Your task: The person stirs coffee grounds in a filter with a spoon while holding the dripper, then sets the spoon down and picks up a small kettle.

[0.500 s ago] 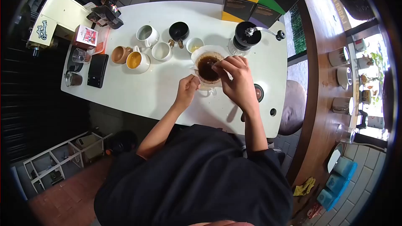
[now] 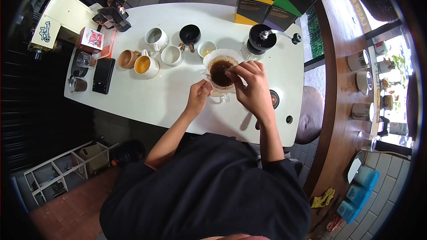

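Two hands work at one dripper [image 2: 221, 72] with a paper filter full of wet grounds, near the front middle of the white table [image 2: 164, 93]. Right hand [image 2: 253, 86] pinches something small over the filter's rim, too small to identify. Left hand [image 2: 199, 96] is curled at the dripper's left side; can't tell if it grips. Five cups behind: tan [image 2: 128, 58], yellow-filled [image 2: 144, 65], two white [image 2: 155, 38] [image 2: 171, 54], one black [image 2: 190, 34]. One grinder [image 2: 260, 39] stands at right.
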{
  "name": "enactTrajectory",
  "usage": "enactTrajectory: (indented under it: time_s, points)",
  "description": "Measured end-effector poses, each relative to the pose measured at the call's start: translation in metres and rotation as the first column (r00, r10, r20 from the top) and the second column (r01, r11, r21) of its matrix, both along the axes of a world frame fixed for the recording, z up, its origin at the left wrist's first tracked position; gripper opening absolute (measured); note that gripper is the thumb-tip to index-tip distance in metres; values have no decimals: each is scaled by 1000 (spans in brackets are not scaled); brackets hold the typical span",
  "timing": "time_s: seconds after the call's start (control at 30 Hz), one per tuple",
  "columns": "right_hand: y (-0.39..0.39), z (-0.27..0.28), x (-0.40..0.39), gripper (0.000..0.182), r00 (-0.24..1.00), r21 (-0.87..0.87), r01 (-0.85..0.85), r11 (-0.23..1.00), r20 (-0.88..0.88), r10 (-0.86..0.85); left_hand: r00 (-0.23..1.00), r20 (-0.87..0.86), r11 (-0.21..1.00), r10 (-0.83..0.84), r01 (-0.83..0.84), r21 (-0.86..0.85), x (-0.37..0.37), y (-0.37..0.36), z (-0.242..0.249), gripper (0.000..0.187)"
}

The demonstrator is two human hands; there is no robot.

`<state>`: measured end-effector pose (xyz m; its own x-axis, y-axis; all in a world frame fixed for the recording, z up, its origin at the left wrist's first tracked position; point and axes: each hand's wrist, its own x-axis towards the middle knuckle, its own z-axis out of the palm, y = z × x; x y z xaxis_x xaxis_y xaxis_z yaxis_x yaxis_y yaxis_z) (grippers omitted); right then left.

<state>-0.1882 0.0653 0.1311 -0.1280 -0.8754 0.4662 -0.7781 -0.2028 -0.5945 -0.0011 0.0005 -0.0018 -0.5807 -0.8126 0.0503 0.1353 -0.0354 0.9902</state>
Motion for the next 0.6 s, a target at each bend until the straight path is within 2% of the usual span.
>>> enactTrajectory:
  time_s: [0.1, 0.2, 0.27, 0.37, 0.47, 0.6]
  points:
    - [0, 1, 2, 11, 999, -14, -3, 1000, 35, 3, 1000, 18, 1000, -9, 9, -3, 1, 1, 2, 47]
    - [-1, -1, 2, 12, 1000, -84, 18, 996, -2, -18, 1000, 4, 1000, 3, -3, -2, -1, 1, 5, 46]
    - [1, 0, 1, 12, 1000, 1, -19, 1000, -12, 19, 1000, -6, 1000, -5, 5, -7, 1, 0, -3, 45]
    - [-1, 0, 2, 11, 998, -24, 11, 1000, 61, -10, 1000, -12, 1000, 7, -7, 1, 0, 1, -1, 43]
    - [0, -2, 0, 9, 1000, -10, 30, 999, -7, -30, 1000, 17, 1000, 16, -15, -9, -1, 2, 1, 42]
    - [-2, -3, 2, 7, 998, -2, 17, 1000, 66, -17, 999, 29, 999, 33, -33, 0, -2, 2, 6, 42]
